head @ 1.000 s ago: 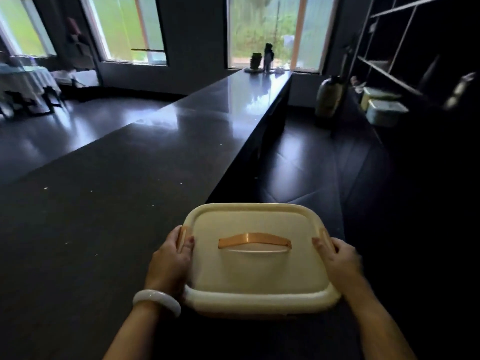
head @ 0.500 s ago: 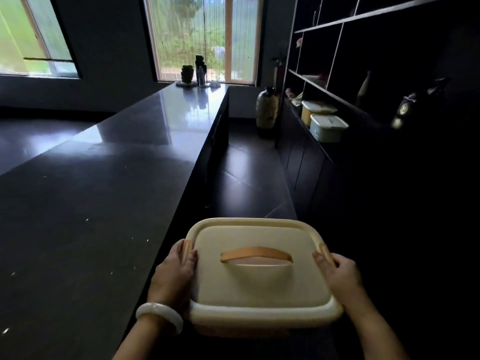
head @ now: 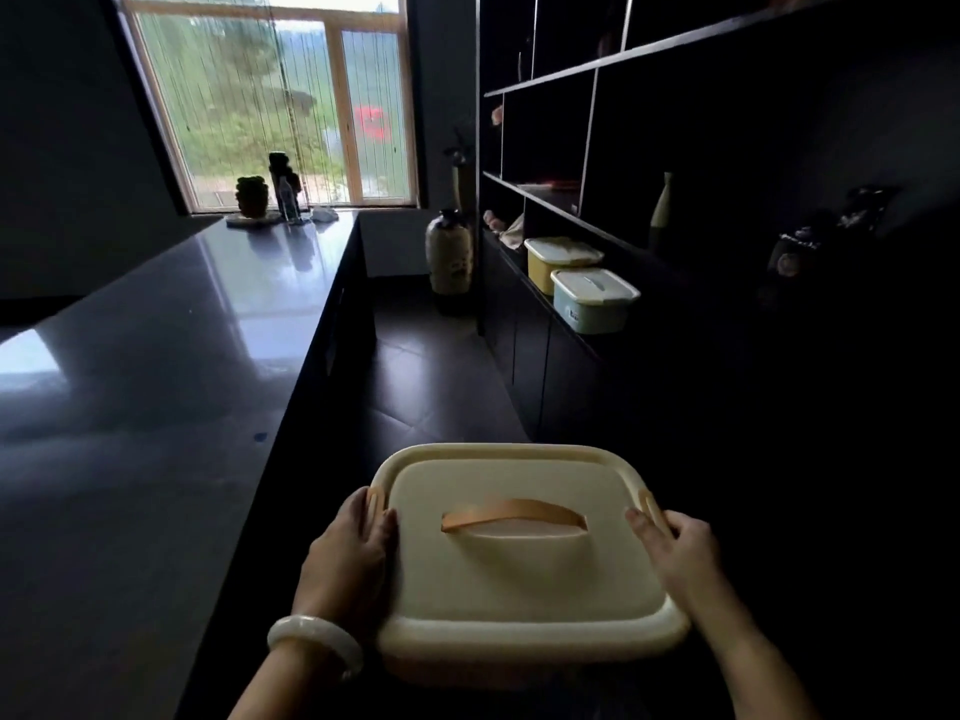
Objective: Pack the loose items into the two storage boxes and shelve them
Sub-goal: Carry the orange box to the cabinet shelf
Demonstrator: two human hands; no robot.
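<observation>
Box: the cream storage box [head: 524, 558] is up in the air between the counter [head: 156, 407] and the shelving unit [head: 675, 163], lid on, orange handle [head: 514, 514] lying flat across the top.
Left hand: the left hand [head: 349, 556] clasps the box's left edge, fingers curled over the rim by the side clip, a pale bangle [head: 314, 644] on the wrist.
Right hand: the right hand [head: 680, 550] grasps the opposite edge, fingers wrapped over the rim and the clip there.
Stage: looks like the carry to the shelf, with packing of this box apparently done (contents are hidden under the lid).
Shelf: a yellow container [head: 558, 262] and a pale blue container [head: 592, 298] already sit on the ledge ahead, touching or nearly so.
Risk, grip: both hands hold the rim near the clips, not the base, so a clip could pop and the body drop.
Risk, placement: the shelf is very dark; misjudging the ledge could knock those two containers.
Risk, path: a large vase [head: 449, 252] stands on the floor at the aisle's end, easy to clip.
</observation>
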